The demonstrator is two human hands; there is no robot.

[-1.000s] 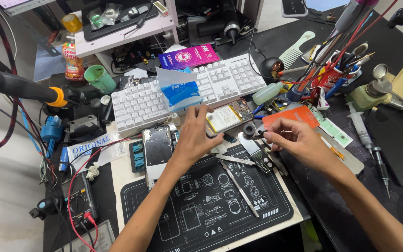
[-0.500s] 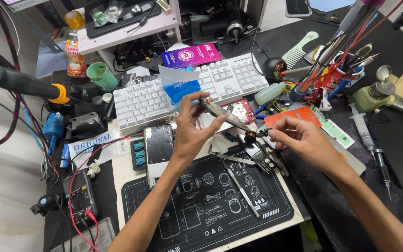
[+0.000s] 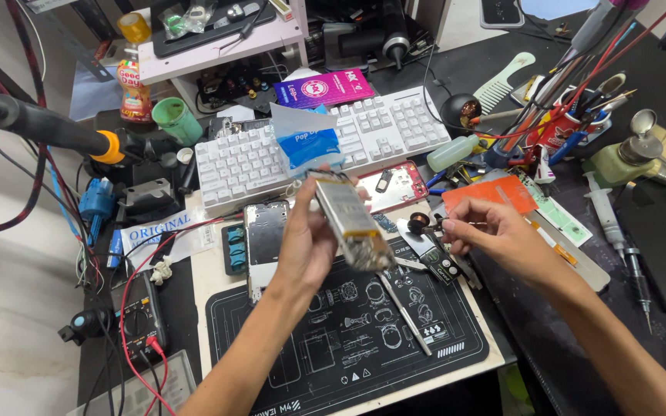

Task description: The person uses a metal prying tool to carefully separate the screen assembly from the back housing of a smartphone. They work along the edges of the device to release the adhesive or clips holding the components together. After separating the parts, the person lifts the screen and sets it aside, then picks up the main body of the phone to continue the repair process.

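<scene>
Hands are working over the black repair mat (image 3: 333, 362): the left hand (image 3: 306, 243) is gripping a flat phone part (image 3: 348, 217) by its edge, tilting it in the air above the mat, while the right hand (image 3: 494, 235) is pinching a small dark piece (image 3: 419, 224) beside it (too small to identify). This looks like inspection during disassembly; fitting anything next would call for steadying and squaring the part. Tweezers (image 3: 404, 312) and the opened phone frame (image 3: 265, 231) are crowding the mat, leaving room mostly toward its near edge.
</scene>
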